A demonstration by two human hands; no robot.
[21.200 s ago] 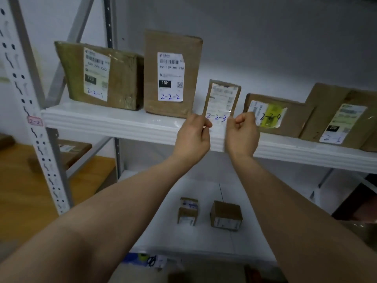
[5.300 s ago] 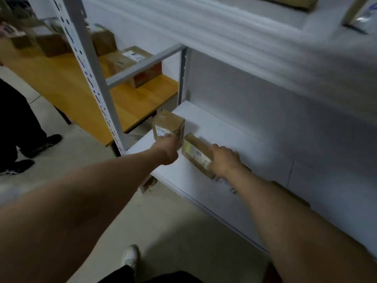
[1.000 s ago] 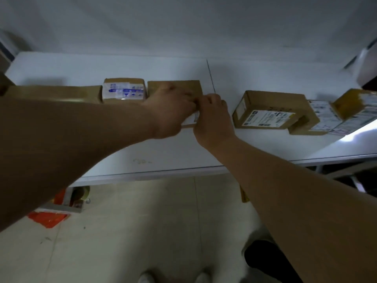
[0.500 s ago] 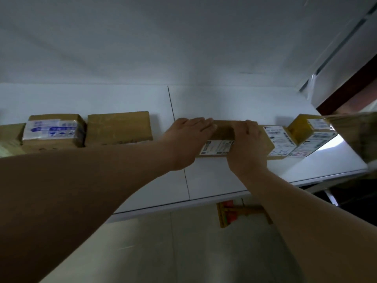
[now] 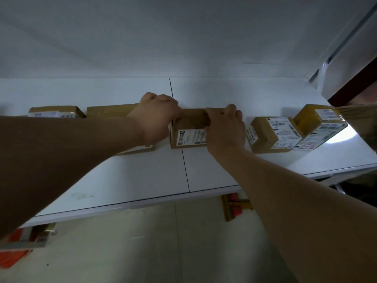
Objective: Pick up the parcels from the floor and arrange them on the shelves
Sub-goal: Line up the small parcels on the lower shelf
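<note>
A brown cardboard parcel with a white label on its front stands on the low white shelf, over the seam between two boards. My left hand grips its left end, fingers curled over the top. My right hand grips its right end the same way. Just to its left stands another brown parcel, partly hidden by my left forearm. Further left is a parcel with a blue-printed label.
Two labelled parcels lean together at the right of the shelf. A dark frame edge rises at far right. On the pale floor below lie a red and yellow item and red scraps.
Both hands have slid the labelled parcel to the left along the shelf, away from the two right-hand parcels and close to the brown one. Fingers now curl over its top.
</note>
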